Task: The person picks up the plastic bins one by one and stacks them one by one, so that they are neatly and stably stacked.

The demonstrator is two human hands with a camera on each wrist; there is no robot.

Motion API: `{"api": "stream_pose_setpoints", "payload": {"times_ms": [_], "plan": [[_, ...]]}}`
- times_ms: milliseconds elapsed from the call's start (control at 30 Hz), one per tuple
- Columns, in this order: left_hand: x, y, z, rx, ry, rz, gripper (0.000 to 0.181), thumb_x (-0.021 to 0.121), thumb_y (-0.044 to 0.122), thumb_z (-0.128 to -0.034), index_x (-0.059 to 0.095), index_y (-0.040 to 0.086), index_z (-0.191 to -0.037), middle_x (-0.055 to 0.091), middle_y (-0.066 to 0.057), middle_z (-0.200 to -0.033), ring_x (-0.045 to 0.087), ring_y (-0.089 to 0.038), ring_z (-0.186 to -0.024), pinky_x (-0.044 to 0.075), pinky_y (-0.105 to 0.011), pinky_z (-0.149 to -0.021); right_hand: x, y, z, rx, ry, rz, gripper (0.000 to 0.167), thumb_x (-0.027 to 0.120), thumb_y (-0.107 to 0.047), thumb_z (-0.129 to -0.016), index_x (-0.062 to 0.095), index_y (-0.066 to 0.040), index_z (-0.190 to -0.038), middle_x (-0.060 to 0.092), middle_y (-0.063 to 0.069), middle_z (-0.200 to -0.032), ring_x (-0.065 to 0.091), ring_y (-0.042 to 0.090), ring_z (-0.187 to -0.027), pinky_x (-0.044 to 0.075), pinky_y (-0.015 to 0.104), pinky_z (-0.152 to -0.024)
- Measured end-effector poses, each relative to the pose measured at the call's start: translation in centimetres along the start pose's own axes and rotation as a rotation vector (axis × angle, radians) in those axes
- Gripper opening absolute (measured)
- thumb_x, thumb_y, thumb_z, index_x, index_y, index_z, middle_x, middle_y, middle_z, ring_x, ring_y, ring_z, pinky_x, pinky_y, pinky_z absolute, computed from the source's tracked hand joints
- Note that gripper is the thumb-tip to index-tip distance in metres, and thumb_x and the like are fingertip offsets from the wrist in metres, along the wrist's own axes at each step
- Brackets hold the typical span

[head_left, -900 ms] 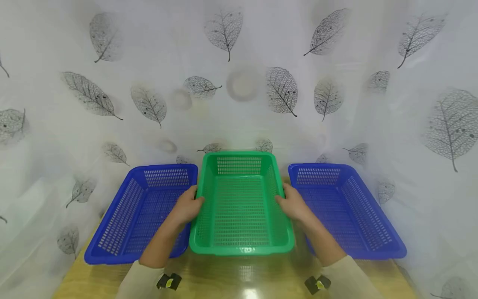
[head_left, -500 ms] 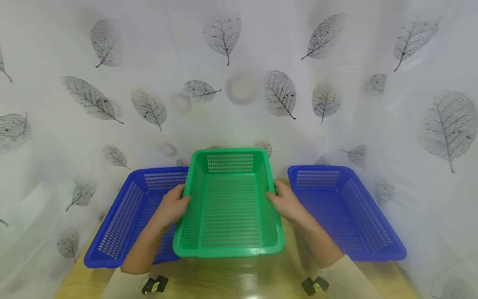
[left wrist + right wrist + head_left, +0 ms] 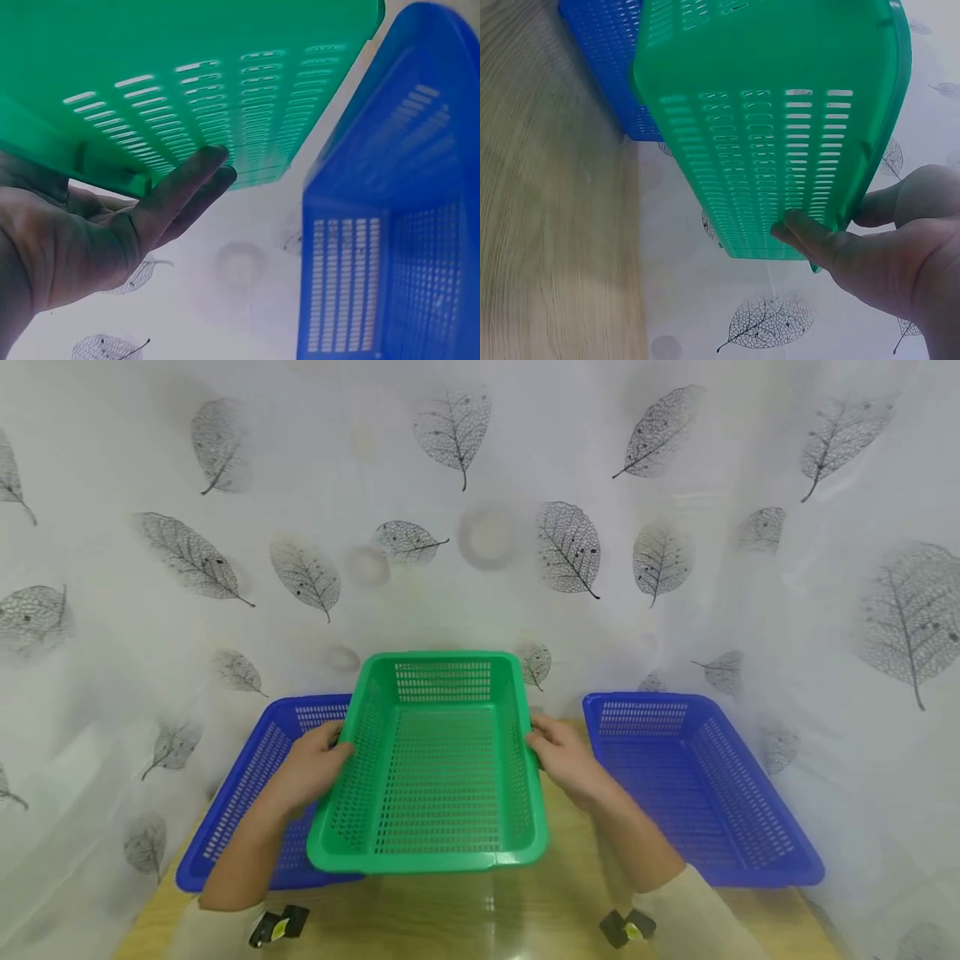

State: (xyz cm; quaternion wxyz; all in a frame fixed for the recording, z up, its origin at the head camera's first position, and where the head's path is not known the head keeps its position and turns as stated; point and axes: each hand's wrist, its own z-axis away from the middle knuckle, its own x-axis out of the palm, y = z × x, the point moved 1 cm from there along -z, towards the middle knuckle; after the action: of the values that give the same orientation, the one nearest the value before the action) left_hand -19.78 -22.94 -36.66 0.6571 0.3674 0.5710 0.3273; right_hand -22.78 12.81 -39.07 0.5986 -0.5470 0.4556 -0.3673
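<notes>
Extend both forearms forward over the bench (image 3: 427, 914), one at each side of the green basket (image 3: 442, 777). The left hand (image 3: 315, 764) and right hand (image 3: 566, 760) each pinch a side rim, thumb over the top, fingers along the outer wall. The basket is raised off the bench, overlapping the left blue basket (image 3: 234, 781). Compared with the earlier frames, basket and hands are displaced leftward; the gap to the right blue basket (image 3: 675, 793) is wider.
</notes>
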Motion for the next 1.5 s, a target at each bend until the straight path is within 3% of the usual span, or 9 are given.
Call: {"api": "stream_pose_setpoints", "payload": {"times_ms": [167, 267, 600, 767, 1000, 1100, 1267, 1433, 1500], "plan": [[-1.8, -0.8, 0.6, 0.021, -0.013, -0.017, 0.053, 0.04, 0.013, -0.1106, 0.035, -0.015, -0.155, 0.061, -0.033, -0.128, 0.069, -0.025, -0.085, 0.062, -0.038, -0.07, 1.4, 0.2, -0.6, 0.005, -0.087, -0.077, 0.048, 0.032, -0.004, -0.112, 0.032, 0.015, -0.157, 0.052, 0.038, -0.147, 0.054, 0.05, -0.135, 0.047, 0.052, -0.114], [-2.9, -1.5, 1.2, 0.004, -0.018, -0.026, 0.053, 0.039, 0.012, -0.1112, 0.032, -0.014, -0.157, 0.062, -0.03, -0.123, 0.068, -0.026, -0.081, 0.062, -0.039, -0.067, 2.3, 0.1, -1.0, -0.006, -0.132, -0.116, 0.049, 0.033, -0.004, -0.113, 0.031, 0.013, -0.159, 0.049, 0.035, -0.152, 0.05, 0.049, -0.141, 0.045, 0.052, -0.116], [-5.8, -3.4, 2.2, -0.032, 0.055, -0.195, 0.058, 0.034, 0.015, -0.1134, 0.019, -0.019, -0.159, 0.045, -0.041, -0.146, 0.062, -0.033, -0.1, 0.056, -0.038, -0.077, 5.9, 0.0, -2.8, -0.072, -0.171, -0.184, 0.052, 0.038, -0.006, -0.113, 0.028, 0.01, -0.161, 0.052, 0.035, -0.149, 0.048, 0.046, -0.143, 0.043, 0.051, -0.117], [-7.6, -4.5, 2.5, -0.041, 0.065, -0.168, 0.057, 0.032, 0.014, -0.1135, 0.02, -0.021, -0.157, 0.046, -0.042, -0.142, 0.064, -0.027, -0.091, 0.059, -0.037, -0.07, 7.5, 0.1, -3.5, -0.093, -0.208, -0.236, 0.051, 0.041, -0.007, -0.114, 0.03, 0.008, -0.162, 0.054, 0.033, -0.148, 0.047, 0.044, -0.145, 0.043, 0.048, -0.117], [-10.3, -6.1, 2.5, -0.028, 0.018, -0.164, 0.059, 0.028, 0.015, -0.115, 0.012, -0.023, -0.157, 0.033, -0.049, -0.151, 0.057, -0.049, -0.121, 0.057, -0.043, -0.087, 10.1, 0.7, -4.8, -0.116, -0.226, -0.269, 0.05, 0.043, -0.005, -0.113, 0.033, 0.008, -0.16, 0.054, 0.028, -0.151, 0.048, 0.045, -0.144, 0.047, 0.044, -0.114], [-11.4, -6.8, 2.3, -0.041, -0.022, -0.134, 0.06, 0.027, 0.016, -0.1159, 0.007, -0.022, -0.158, 0.032, -0.049, -0.151, 0.058, -0.047, -0.12, 0.059, -0.04, -0.083, 11.0, 0.9, -5.2, -0.125, -0.231, -0.251, 0.051, 0.044, -0.006, -0.113, 0.033, 0.007, -0.161, 0.051, 0.029, -0.154, 0.049, 0.043, -0.144, 0.047, 0.043, -0.115], [-12.9, -8.0, 2.3, -0.047, -0.033, -0.122, 0.061, 0.027, 0.017, -0.1162, 0.007, -0.023, -0.158, 0.032, -0.049, -0.15, 0.062, -0.042, -0.117, 0.061, -0.035, -0.08, 12.2, 0.6, -5.8, -0.134, -0.269, -0.254, 0.052, 0.045, -0.007, -0.114, 0.03, 0.006, -0.162, 0.043, 0.028, -0.161, 0.047, 0.038, -0.147, 0.045, 0.041, -0.116], [-14.0, -8.9, 2.4, -0.072, -0.031, -0.177, 0.062, 0.026, 0.019, -0.1168, 0.007, -0.023, -0.157, 0.025, -0.051, -0.153, 0.05, -0.06, -0.127, 0.058, -0.05, -0.092, 13.5, 0.6, -6.1, -0.159, -0.33, -0.269, 0.054, 0.042, -0.006, -0.114, 0.025, 0.004, -0.165, 0.036, 0.023, -0.167, 0.04, 0.037, -0.152, 0.044, 0.037, -0.117], [-14.3, -9.2, 2.4, -0.092, -0.035, -0.162, 0.062, 0.025, 0.019, -0.1167, 0.006, -0.023, -0.157, 0.027, -0.051, -0.152, 0.054, -0.058, -0.123, 0.059, -0.054, -0.09, 14.1, 0.8, -5.9, -0.16, -0.342, -0.257, 0.054, 0.041, -0.005, -0.114, 0.026, 0.002, -0.165, 0.037, 0.02, -0.167, 0.039, 0.036, -0.153, 0.044, 0.036, -0.117]]}}
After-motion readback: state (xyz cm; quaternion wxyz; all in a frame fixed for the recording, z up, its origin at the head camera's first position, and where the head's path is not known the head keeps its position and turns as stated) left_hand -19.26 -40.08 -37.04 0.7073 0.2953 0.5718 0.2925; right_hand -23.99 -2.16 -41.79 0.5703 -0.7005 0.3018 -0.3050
